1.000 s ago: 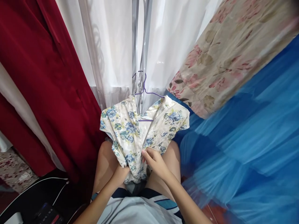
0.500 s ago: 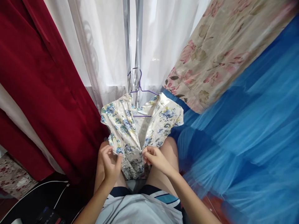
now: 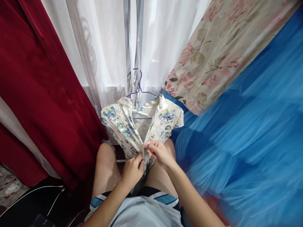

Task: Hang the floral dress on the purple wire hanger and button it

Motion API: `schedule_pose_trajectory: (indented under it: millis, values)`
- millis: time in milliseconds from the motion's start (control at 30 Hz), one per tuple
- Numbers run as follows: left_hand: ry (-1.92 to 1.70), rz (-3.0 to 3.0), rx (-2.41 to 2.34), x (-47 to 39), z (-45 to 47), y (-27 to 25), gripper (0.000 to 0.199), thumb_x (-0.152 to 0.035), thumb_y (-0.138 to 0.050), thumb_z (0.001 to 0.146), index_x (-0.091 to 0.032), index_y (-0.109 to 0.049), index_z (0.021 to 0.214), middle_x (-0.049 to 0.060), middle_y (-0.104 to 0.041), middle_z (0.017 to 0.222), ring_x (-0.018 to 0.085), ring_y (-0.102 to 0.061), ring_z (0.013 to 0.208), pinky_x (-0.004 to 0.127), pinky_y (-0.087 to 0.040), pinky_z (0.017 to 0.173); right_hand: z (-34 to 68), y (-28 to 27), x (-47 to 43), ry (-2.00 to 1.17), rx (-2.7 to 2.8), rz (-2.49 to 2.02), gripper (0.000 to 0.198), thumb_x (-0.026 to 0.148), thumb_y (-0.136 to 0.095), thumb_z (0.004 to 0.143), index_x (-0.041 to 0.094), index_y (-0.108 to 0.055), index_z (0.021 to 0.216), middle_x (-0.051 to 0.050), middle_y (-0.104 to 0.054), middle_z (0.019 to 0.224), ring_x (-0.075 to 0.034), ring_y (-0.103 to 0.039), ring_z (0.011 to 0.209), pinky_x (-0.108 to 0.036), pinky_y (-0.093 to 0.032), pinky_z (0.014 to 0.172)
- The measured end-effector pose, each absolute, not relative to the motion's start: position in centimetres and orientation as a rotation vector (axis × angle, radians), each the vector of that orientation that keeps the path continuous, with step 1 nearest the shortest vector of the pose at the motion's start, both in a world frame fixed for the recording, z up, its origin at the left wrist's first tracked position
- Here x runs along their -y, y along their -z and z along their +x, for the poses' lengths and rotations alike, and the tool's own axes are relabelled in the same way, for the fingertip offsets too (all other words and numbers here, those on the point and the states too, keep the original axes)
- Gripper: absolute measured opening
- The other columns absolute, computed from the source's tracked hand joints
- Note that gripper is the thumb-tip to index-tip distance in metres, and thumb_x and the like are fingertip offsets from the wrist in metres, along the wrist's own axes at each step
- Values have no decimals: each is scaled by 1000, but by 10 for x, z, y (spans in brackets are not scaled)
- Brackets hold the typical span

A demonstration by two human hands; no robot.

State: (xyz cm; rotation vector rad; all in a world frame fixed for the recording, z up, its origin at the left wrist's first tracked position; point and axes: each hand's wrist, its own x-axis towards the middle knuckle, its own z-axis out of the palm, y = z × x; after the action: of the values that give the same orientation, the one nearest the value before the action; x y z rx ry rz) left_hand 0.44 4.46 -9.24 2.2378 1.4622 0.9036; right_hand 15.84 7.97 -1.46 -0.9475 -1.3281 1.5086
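Note:
A short-sleeved white blouse point(image 3: 167, 117) with blue and yellow-green flowers hangs on a purple hanger point(image 3: 149, 92) in front of my knees. Its front gapes in a V from the collar, and the lower end drops between my thighs. At the bottom of the V, my right hand point(image 3: 159, 154) pinches the edge of the opening. Just below and to the left, my left hand point(image 3: 133, 169) is closed on the blouse's front fabric. Whether a zip pull or fastener sits between the right fingertips is too small to tell.
Red cloth point(image 3: 47, 94) hangs at left, white curtains point(image 3: 106, 47) behind the hanger. Beige floral fabric point(image 3: 208, 53) and blue tulle point(image 3: 236, 142) fill the right. A white cable point(image 3: 35, 187) crosses a dark surface at lower left.
My left hand has moved right from the blouse's side edge to its front and closed on the fabric. My right hand has risen slightly, still pinching the opening.

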Motion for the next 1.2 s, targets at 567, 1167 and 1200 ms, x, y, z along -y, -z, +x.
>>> schedule_pose_trajectory:
  millis: [567,1167,1200]
  values:
    - [-982,2242,-1310,-70,-19,51,7,-26,-60,88,-22,-64,93,1,-66,77,16,-62,67,24,-44,63,131,-101,-155,-1071,1306,-675,18,34,-68,75,16,-66,77,4,-53,49,-6,-34,39,-22,-22,39]
    - [-2271,1600,-909,-191,-66,-96,20,-34,-61,91,-15,-63,85,0,-60,73,11,-58,70,20,-46,70,120,-34,-177,-611,1515,-941,19,33,-60,81,18,-55,71,6,-42,49,-9,-38,45,-23,-28,47]
    - [-2325,1408,-870,-199,-81,-93,18,-32,-64,89,-15,-62,83,0,-59,71,10,-58,69,19,-46,70,121,-30,-173,-648,1508,-938,18,33,-60,81,18,-55,72,7,-42,49,-9,-38,45,-23,-28,47]
